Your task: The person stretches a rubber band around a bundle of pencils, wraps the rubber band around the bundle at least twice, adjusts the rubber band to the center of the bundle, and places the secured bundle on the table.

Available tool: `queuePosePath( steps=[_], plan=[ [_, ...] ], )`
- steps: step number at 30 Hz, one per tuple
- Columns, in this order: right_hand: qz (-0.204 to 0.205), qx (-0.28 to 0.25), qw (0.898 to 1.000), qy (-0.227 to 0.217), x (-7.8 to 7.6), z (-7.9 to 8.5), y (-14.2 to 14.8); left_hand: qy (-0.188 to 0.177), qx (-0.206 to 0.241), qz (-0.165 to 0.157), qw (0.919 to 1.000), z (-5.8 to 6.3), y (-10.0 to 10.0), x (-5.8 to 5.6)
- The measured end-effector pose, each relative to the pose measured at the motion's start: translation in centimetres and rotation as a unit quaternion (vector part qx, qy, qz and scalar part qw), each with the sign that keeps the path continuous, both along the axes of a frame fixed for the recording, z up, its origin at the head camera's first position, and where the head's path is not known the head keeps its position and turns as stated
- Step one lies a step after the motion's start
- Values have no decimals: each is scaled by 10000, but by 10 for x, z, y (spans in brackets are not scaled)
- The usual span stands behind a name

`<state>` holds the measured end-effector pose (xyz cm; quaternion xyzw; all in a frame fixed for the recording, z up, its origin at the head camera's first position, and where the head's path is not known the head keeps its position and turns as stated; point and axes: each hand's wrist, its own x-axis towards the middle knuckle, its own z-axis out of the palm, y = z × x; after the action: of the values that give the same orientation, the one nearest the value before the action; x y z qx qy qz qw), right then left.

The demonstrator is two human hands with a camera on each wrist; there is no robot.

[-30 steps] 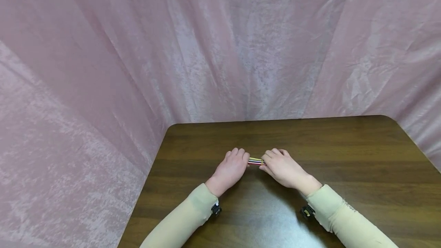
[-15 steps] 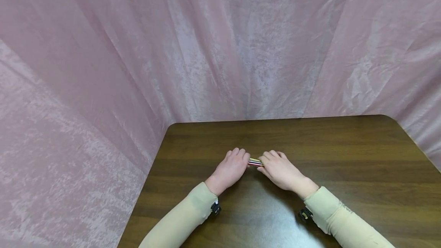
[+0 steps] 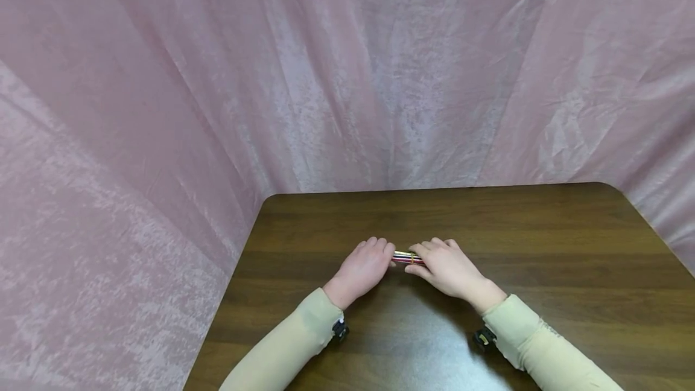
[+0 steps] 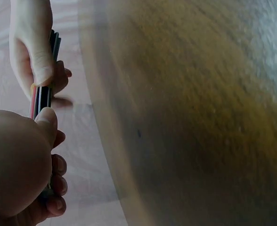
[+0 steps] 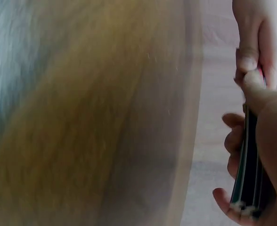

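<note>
A bundle of thin pencils (image 3: 402, 257), with red, white, black and yellow sides showing, spans the gap between both hands above the table. A yellowish rubber band (image 3: 412, 258) circles it close to the right fingertips. My left hand (image 3: 365, 273) grips one end, its fingers curled round the pencils and the thumb along them in the left wrist view. My right hand (image 3: 447, 270) holds the other end between thumb and fingers. In the right wrist view, dark green and black pencils (image 5: 248, 174) run under the right palm, their pale tips showing at the bottom.
The brown wooden table (image 3: 326, 216) lies beneath both hands, with rounded far corners. Pink velvet curtain (image 3: 347, 77) hangs behind it and down the left side. Small black wrist cameras sit at the left cuff (image 3: 320, 312) and the right cuff (image 3: 510, 318).
My right hand slid slightly left along the pencils, then back right, and the rubber band now shows beside its fingertips. The left hand has barely moved, still gripping its end.
</note>
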<state>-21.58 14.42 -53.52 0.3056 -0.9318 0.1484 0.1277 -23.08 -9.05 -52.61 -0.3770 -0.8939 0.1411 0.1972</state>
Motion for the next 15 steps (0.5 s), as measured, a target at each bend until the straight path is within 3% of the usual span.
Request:
queuePosePath(
  steps=[6, 15],
  plan=[
    [68, 105, 9994, 316, -1, 1, 1, -357, 91, 4, 9993, 3, 1, 1],
    [-203, 10, 9997, 144, -1, 3, -1, -544, 225, -78, 9982, 4, 4, 3]
  ],
)
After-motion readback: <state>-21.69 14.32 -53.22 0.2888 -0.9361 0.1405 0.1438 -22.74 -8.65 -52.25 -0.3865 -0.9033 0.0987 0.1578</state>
